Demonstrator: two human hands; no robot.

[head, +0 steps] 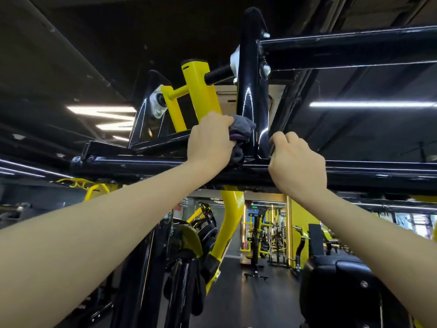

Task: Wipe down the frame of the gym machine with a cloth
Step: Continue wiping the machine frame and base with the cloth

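The gym machine's glossy black frame (151,162) runs overhead as a horizontal bar, with a black upright post (250,91) rising from it. My left hand (211,140) is raised and grips a bunched grey cloth (241,131), pressing it against the left side of the post where it meets the bar. My right hand (296,162) reaches up beside it, its fingers curled round the frame at the right foot of the post. Both forearms stretch upward from the bottom corners.
A yellow lever arm (198,95) with a black threaded rod sits just left of the post. A second black crossbar (343,50) runs to the right higher up. Below are a black padded seat (335,280), yellow machine parts and further gym equipment on a dark floor.
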